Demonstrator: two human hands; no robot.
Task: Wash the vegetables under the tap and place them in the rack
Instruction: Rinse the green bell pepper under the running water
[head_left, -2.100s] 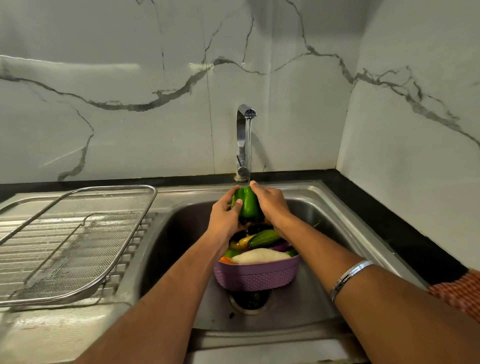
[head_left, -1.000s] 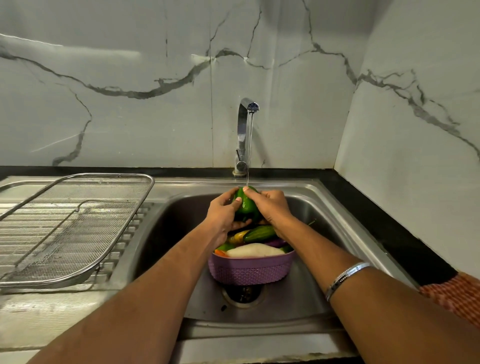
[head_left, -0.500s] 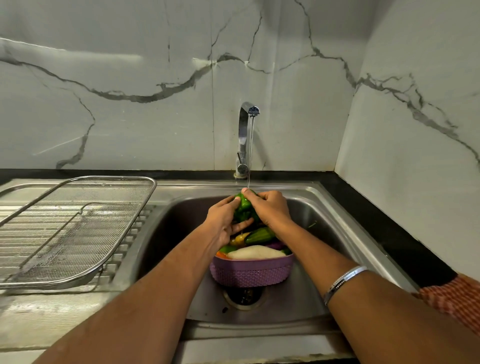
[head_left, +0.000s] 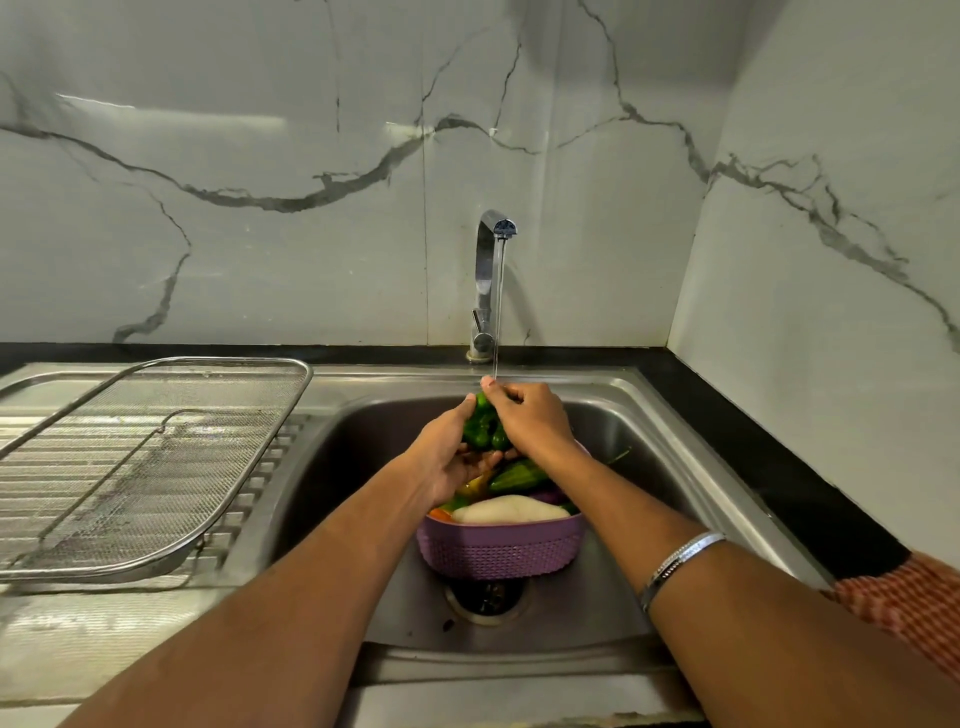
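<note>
A green bell pepper (head_left: 482, 428) sits between both my hands over the sink (head_left: 670, 431), under a thin stream from the chrome tap (head_left: 487, 270). My left hand (head_left: 449, 457) cups it from below and the left. My right hand (head_left: 530, 415) wraps over its top and right side, where the water lands on my fingers. Below them stands a purple basket (head_left: 498, 551) holding a white radish (head_left: 511, 509), a green cucumber (head_left: 517, 475) and other vegetables. The wire mesh rack (head_left: 150, 462) lies on the drainboard at the left, with nothing in it.
The sink drain (head_left: 485, 597) shows just in front of the basket. A black counter strip (head_left: 769, 467) runs along the right, below marble walls. A patterned red cloth (head_left: 904, 597) shows at the right edge.
My hands have turned the pepper under the stream: the right hand now covers its top and the left has slid under it. The camera has shifted slightly.
</note>
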